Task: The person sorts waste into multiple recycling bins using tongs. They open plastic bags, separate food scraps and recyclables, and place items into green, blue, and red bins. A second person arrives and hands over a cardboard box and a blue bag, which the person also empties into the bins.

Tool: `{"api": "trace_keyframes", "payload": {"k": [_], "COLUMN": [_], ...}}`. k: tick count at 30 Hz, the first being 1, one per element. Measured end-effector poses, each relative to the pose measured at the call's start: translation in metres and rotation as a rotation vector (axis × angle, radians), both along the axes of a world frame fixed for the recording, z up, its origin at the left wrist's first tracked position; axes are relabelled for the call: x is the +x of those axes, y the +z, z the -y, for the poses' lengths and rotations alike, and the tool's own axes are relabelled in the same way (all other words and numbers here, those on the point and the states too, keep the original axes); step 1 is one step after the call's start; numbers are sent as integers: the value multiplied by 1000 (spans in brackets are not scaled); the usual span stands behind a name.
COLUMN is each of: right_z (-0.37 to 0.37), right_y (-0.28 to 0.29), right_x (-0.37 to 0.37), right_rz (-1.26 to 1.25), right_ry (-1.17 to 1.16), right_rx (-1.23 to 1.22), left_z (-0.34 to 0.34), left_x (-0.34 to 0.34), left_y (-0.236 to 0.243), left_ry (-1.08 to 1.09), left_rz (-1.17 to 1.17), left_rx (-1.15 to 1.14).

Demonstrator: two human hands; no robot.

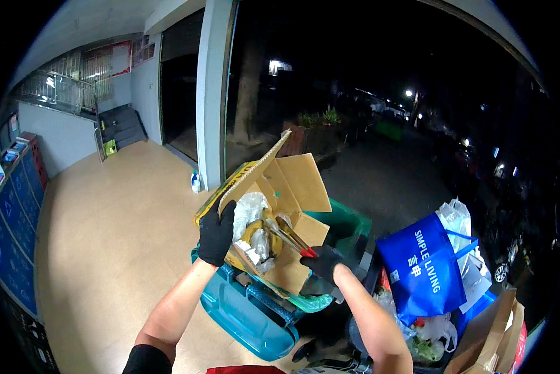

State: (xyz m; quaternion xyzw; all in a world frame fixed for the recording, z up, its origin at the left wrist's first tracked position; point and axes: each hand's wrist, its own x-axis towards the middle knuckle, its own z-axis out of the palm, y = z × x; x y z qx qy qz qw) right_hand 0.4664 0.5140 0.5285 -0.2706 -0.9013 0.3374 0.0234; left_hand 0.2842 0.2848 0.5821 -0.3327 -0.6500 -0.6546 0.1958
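Note:
My left hand (216, 235), in a black glove, grips the left side of an open cardboard box (302, 181) tilted over a green wheeled bin (358, 219). Inside the box lie clear plastic bags (249, 207), brownish banana peels (253, 230) and white scraps. My right hand (322, 262), gloved in black too, is closed round the red handles of metal tongs (287, 235). The tongs' tips reach in among the peels; whether they pinch anything is hard to see. The bin's teal lid (249, 321) hangs open toward me.
At my right, a blue shopping bag (420, 268) tops a heap with white plastic bags (457, 218), food waste and flattened cardboard (488, 330). Blue bins (18, 215) line the far left. A white pillar (213, 93) and a spray bottle (196, 181) stand beyond the box.

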Motion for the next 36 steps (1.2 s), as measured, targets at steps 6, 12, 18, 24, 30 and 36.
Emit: {"api": "trace_keyframes", "payload": {"k": [6, 12, 18, 24, 30, 36], "right_z": [-10, -8, -22, -25, -27, -68], "right_y": [-29, -12, 8, 43, 97, 147], "right_x": [67, 87, 76, 57, 46, 40], "right_rz": [-470, -542, -692, -753, -773, -841], "right_ry": [-135, -393, -475, -379, -385, -427], "right_rx": [-496, -573, -541, -493, -298, 71], "left_z": [-12, -6, 7, 13, 12, 8], "left_x": [-16, -47, -44, -58, -59, -78], "left_y": [10, 12, 21, 8, 16, 6], "left_ry": [79, 144, 92, 104, 83, 173], "left_rz": [118, 117, 292, 265, 297, 111], "left_rx": [-108, 2, -21, 28, 6, 64]}}
